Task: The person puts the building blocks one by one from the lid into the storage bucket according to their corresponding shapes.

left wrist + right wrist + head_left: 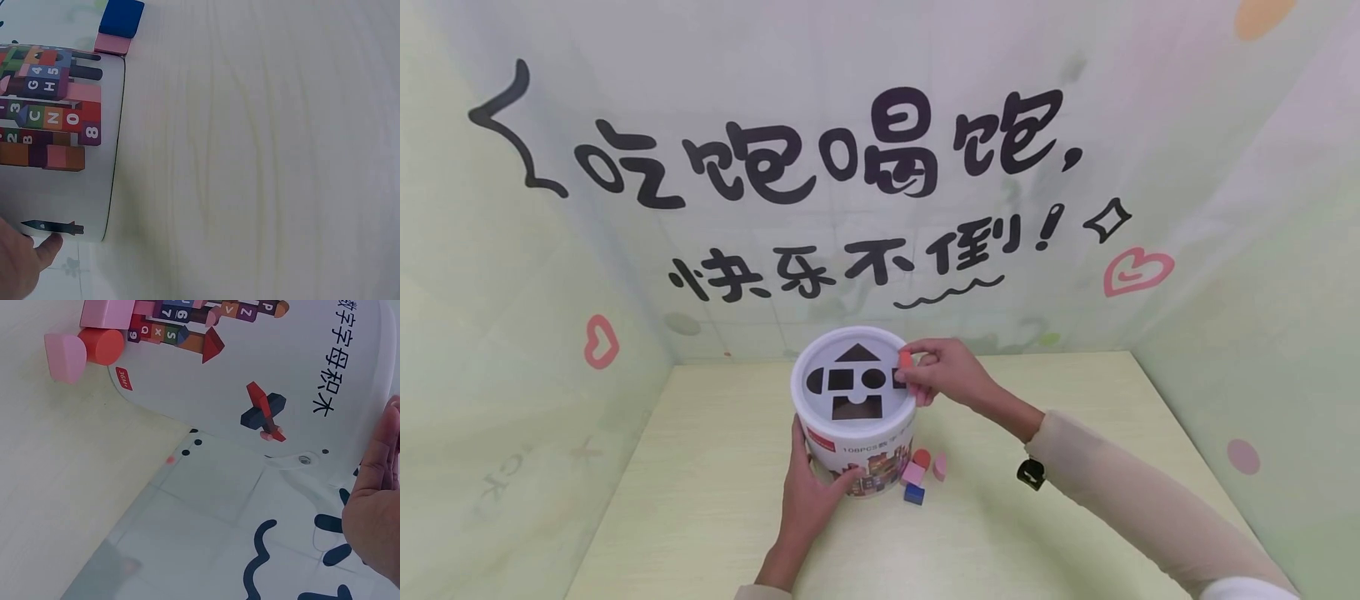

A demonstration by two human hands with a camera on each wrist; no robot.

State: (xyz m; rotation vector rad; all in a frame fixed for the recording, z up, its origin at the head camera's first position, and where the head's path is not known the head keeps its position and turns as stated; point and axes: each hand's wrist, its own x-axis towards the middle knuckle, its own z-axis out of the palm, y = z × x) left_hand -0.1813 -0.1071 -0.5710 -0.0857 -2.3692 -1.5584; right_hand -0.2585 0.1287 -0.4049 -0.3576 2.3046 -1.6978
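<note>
A white toy-block bucket (876,471) stands on the table, its lid (822,358) cut with several dark shaped holes. My left hand (808,496) holds the bucket's lower left side, thumb across its printed front. Between thumb and forefinger, my right hand (951,371) pinches a small orange-red block (905,359) over the hole at the lid's right edge. In the right wrist view, that block is out of sight and the right hand (375,481) shows only partly, beside the rim. The left wrist view catches part of the left hand (25,259) against the bucket.
Loose blocks lie by the bucket's right front: a blue block (914,494), a pink block (913,474), a red round-sided block (921,458) and another pink block (940,467). Behind the table (700,500) rises a printed wall (880,50), with side walls at both edges.
</note>
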